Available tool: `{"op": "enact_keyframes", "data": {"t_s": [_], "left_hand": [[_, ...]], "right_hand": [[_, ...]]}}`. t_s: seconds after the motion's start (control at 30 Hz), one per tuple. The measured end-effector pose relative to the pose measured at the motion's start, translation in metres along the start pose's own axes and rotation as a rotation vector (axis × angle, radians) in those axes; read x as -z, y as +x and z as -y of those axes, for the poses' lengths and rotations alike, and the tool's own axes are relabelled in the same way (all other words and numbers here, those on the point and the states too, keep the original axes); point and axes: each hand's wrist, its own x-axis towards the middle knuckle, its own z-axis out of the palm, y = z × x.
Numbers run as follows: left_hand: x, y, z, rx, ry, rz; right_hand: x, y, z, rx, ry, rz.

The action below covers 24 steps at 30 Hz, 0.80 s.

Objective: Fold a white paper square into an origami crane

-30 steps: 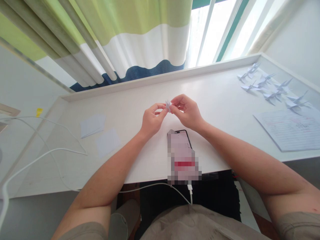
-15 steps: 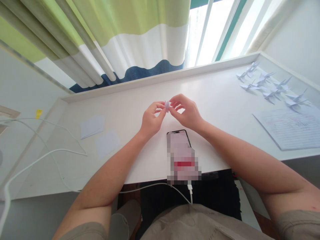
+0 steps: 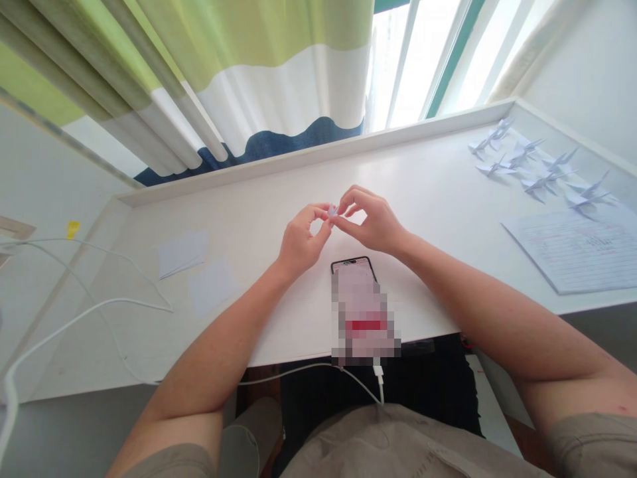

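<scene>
Above the middle of the white desk (image 3: 438,192), my left hand (image 3: 300,241) and my right hand (image 3: 372,221) meet at a small folded piece of pale paper (image 3: 332,211). Both hands pinch it between thumb and fingertips, and most of the paper is hidden by the fingers. A phone (image 3: 362,309) lies flat on the desk just below my hands, with a white cable plugged into its near end.
Several folded paper cranes (image 3: 537,166) sit at the far right, beside a lined sheet (image 3: 572,252). Blank paper squares (image 3: 183,253) lie at the left. White cables (image 3: 89,312) loop across the left side. A striped curtain (image 3: 223,86) and a window stand behind the desk.
The fingers of both hands have closed in tighter on the paper, which shows less than before. The view has drifted slightly; the arms stay in place.
</scene>
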Motion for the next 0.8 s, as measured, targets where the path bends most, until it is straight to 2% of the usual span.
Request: {"op": "enact_keyframes", "data": {"t_s": [0.3,0.63,0.7,0.8], "left_hand": [[0.004,-0.001,-0.001,-0.052,0.032,0.048],[0.006,0.002,0.001,-0.020,0.080,0.112],[0.006,0.002,0.001,-0.001,0.048,0.103],[0.003,0.004,0.003,0.055,-0.042,0.067]], "right_hand": [[0.006,0.002,-0.003,0.081,-0.021,0.081],[0.016,0.001,-0.006,0.121,-0.219,0.195],[0.014,0.001,-0.007,0.092,-0.219,0.173],[0.012,0.001,-0.008,0.021,-0.153,0.063]]}}
